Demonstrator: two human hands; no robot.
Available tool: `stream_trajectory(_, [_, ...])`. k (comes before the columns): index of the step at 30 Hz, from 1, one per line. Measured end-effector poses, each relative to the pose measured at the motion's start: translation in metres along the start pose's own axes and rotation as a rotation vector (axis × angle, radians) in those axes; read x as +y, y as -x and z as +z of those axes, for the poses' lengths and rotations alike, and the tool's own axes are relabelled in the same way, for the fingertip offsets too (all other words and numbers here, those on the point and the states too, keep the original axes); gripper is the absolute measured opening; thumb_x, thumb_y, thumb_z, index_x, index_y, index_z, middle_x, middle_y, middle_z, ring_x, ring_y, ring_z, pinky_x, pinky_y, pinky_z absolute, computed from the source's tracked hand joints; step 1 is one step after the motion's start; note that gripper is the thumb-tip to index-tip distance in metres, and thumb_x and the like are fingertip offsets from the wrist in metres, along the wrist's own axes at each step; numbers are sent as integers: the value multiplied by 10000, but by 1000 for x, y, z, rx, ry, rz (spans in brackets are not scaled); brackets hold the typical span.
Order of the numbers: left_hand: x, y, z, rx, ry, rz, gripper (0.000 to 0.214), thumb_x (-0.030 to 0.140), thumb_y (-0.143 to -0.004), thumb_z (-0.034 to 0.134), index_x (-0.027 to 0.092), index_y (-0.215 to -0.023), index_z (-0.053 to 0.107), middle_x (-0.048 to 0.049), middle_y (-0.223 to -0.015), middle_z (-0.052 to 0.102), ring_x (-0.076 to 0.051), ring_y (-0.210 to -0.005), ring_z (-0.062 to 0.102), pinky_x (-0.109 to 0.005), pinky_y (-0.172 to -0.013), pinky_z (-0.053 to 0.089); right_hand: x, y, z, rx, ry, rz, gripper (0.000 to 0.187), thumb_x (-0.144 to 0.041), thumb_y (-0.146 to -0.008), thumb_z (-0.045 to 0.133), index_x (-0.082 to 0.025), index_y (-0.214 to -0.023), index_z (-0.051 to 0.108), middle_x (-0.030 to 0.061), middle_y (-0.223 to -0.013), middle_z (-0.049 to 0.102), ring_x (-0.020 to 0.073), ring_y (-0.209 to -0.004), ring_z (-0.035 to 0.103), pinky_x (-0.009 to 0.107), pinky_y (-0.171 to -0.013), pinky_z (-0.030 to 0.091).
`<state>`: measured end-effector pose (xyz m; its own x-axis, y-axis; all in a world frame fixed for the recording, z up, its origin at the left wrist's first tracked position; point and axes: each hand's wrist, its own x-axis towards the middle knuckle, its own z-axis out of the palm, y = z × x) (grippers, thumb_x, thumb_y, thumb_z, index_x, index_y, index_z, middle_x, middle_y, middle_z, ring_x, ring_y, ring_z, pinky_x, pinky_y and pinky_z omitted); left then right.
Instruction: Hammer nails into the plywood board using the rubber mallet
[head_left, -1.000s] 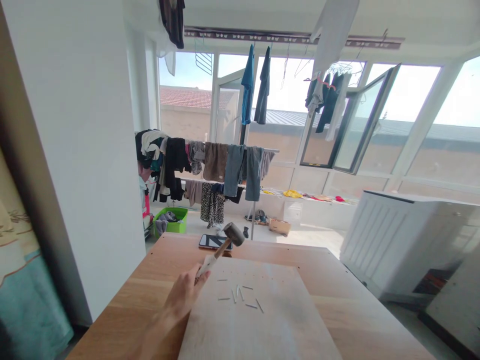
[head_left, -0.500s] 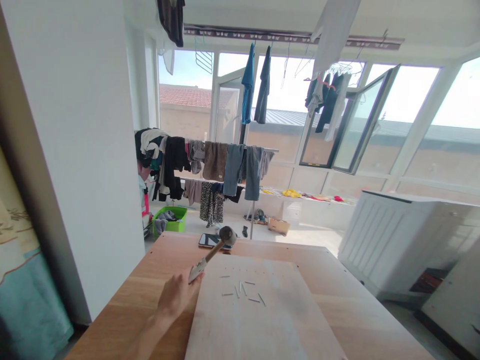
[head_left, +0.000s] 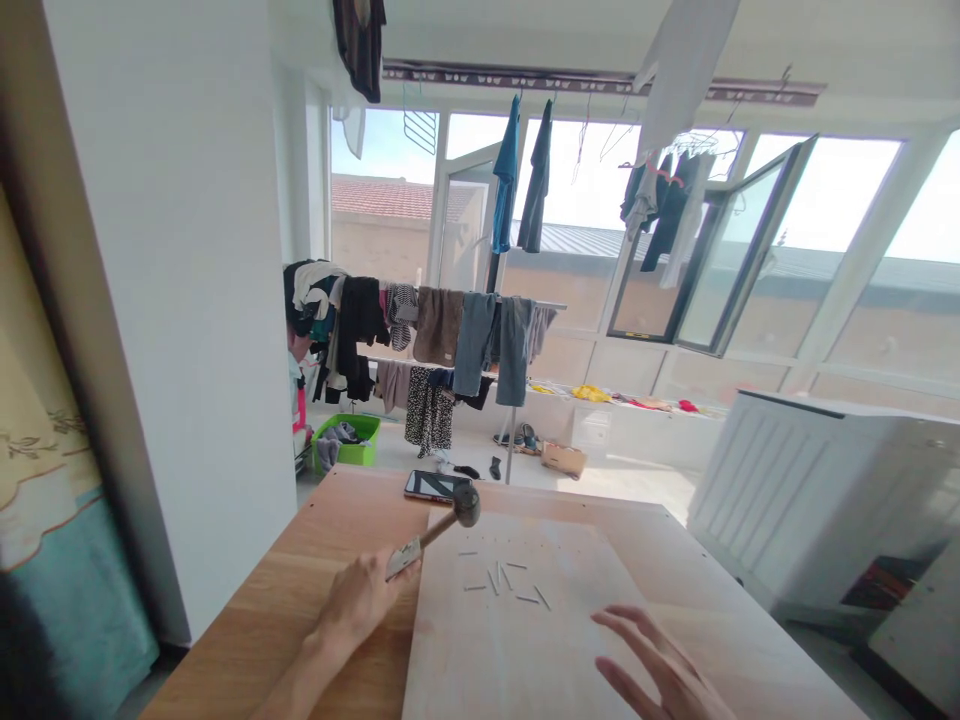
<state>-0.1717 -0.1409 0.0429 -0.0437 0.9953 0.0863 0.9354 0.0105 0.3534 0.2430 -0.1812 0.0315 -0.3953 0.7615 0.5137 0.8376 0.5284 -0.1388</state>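
My left hand (head_left: 358, 603) grips the pale wooden handle of a mallet (head_left: 442, 524). Its dark head hangs just above the far left corner of a light wooden board (head_left: 525, 650). Several loose nails (head_left: 504, 583) lie on the far part of that board, with a row of small holes or nail heads behind them. My right hand (head_left: 660, 670) hovers over the board's right side with the fingers spread, holding nothing. The board lies on a wooden table (head_left: 300, 590).
A phone (head_left: 433, 486) lies at the table's far edge. Beyond it stand a laundry rack with clothes (head_left: 427, 340), a green basket (head_left: 346, 440), open windows and a white cabinet (head_left: 825, 490) at right. A white wall (head_left: 165, 300) is at left.
The mallet head has dropped from raised above the phone to just over the board's corner. My right hand has come into view over the board.
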Motion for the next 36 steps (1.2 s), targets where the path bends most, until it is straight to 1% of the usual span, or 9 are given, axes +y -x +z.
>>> stream_trajectory(5, [0, 1, 5, -27, -96, 20, 323, 519, -932, 466, 265, -1040, 634, -82, -921, 767, -295, -895, 732, -302, -679, 472, -68, -85, 21, -153, -229, 101, 292, -452, -971, 494, -263, -1088, 684, 52, -1042, 715, 186, -951, 690, 263, -860, 518])
stream_trajectory(9, [-2, 1, 5, -30, -93, 44, 294, 515, -939, 459, 292, -1081, 588, -44, -920, 763, -270, -887, 732, -288, -666, 472, -96, -127, 46, -248, -243, 118, 252, -307, -968, 464, -211, -915, 690, 49, -897, 685, 188, -869, 653, 269, -789, 472])
stream_trajectory(13, [-2, 3, 2, -28, -92, 48, 330, 552, -953, 409, 286, -988, 601, -37, -943, 755, -253, -899, 725, -279, -680, 463, -105, -151, 74, -339, -139, 92, 187, -156, -874, 522, -180, -921, 702, 81, -957, 698, 217, -925, 647, 279, -796, 456])
stream_trajectory(16, [-2, 4, 2, -14, -84, 56, 368, 572, -960, 380, 279, -969, 602, -38, -957, 753, -253, -901, 722, -283, -682, 461, -110, -164, 87, -432, 16, 47, 300, -35, -798, 496, -159, -942, 728, 126, -1022, 716, 265, -987, 651, 304, -786, 465])
stream_trajectory(21, [-3, 2, 5, -17, -97, 51, 414, 588, -971, 334, 276, -984, 607, -51, -936, 751, -262, -896, 721, -295, -678, 458, -118, -182, 93, -518, 129, -20, 317, 2, -772, 492, -121, -867, 769, 199, -950, 744, 296, -894, 695, 317, -697, 464])
stream_trajectory(26, [-3, 1, 4, -32, -83, 39, 381, 579, -966, 373, 275, -975, 602, -46, -936, 752, -244, -890, 722, -277, -674, 446, -106, -187, 91, -555, 89, -59, 184, -41, -636, 617, -157, -694, 747, 143, -774, 744, 256, -732, 683, 288, -604, 412])
stream_trajectory(29, [-3, 1, 4, -31, -91, 33, 345, 556, -964, 397, 280, -980, 603, -46, -933, 752, -248, -889, 720, -280, -680, 448, -86, -186, 96, -490, -52, 16, 107, -105, -605, 606, -174, -613, 688, 73, -670, 701, 184, -611, 609, 258, -527, 344])
stream_trajectory(33, [-2, 2, 4, -33, -105, 32, 333, 542, -966, 404, 278, -966, 607, -48, -923, 753, -252, -883, 722, -279, -673, 445, -61, -189, 114, -214, -596, 331, 52, -180, -570, 623, -181, -538, 582, -23, -512, 569, 128, -533, 498, 231, -500, 314])
stream_trajectory(36, [-2, 1, 4, -29, -103, 29, 327, 536, -968, 413, 279, -948, 614, -43, -902, 759, -255, -869, 727, -276, -658, 435, -53, -194, 131, -28, -746, 437, 126, -299, -640, 615, -191, -607, 559, -19, -551, 566, 145, -574, 529, 239, -532, 380])
